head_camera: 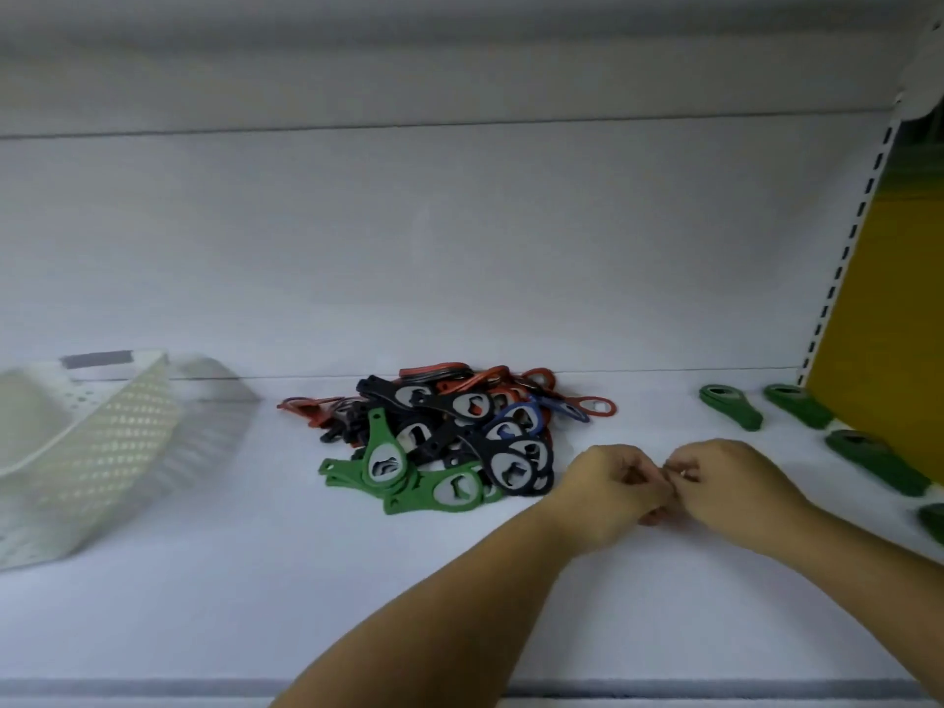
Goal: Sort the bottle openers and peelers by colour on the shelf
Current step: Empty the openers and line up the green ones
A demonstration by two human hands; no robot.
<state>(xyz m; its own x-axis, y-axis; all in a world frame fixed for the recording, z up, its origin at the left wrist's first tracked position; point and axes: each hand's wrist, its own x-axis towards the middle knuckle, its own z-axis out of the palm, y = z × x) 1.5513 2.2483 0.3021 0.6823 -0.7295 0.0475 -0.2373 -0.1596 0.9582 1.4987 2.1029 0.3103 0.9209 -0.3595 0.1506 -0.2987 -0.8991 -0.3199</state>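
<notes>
On the white shelf (511, 580), centre: a mixed pile of bottle openers (459, 431) lying against the back wall, with red, black, blue and green pieces overlapping. Two green openers (383, 459) lie at the pile's front left edge, partly on top of the black ones. Right of the pile and well apart from it: a group of green pieces (730, 407) set out singly in a loose row that runs toward the right edge of view; whether these are openers or peelers cannot be told. Between pile and green group, near the front: the left hand (610, 495) and the right hand (730, 485), raised just above the shelf, fingertips meeting. Both hands have their fingers curled inward; whether anything is pinched between them cannot be told, as the contact point is blurred. Far left: a pale perforated basket (102, 452), tilted and motion-blurred. Far right: a slotted upright post (858, 222) beside a yellow panel (899, 298).
</notes>
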